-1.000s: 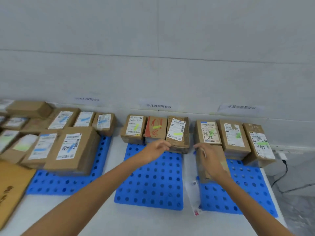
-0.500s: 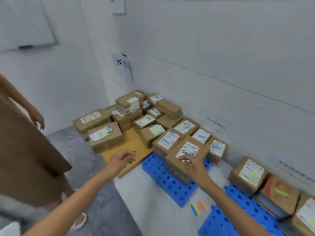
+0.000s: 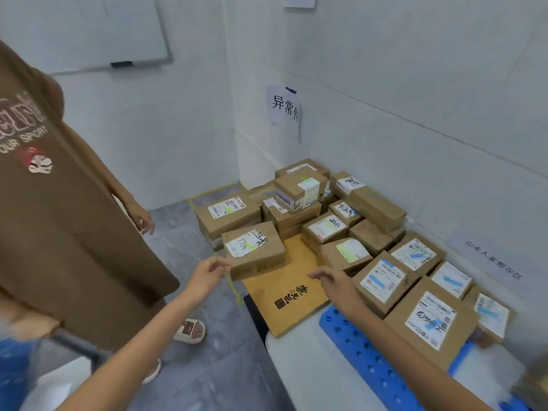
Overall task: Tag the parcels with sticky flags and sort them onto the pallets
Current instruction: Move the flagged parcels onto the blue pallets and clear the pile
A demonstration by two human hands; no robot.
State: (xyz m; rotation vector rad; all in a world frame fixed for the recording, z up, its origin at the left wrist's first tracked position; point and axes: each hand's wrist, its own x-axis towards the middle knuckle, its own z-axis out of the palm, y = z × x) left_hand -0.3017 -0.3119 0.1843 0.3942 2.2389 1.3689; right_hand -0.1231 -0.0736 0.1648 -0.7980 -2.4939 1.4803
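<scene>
Loosely curled fingers [image 3: 221,265] of the left hand [image 3: 207,275] meet the near corner of a labelled parcel [image 3: 253,252]; whether they grip it cannot be told. The right hand [image 3: 336,281], fingers [image 3: 315,274] straight and relaxed, hovers over a flat cardboard sheet [image 3: 284,298]. Piled parcels [image 3: 299,197] lie beyond the fingertips, and a loaded blue pallet [image 3: 364,351] lies right of the right wrist.

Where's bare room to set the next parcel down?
Bare: the near strip of the blue pallet, in front of its boxes, and the middle of the cardboard sheet. The corner pile is packed tight.
</scene>
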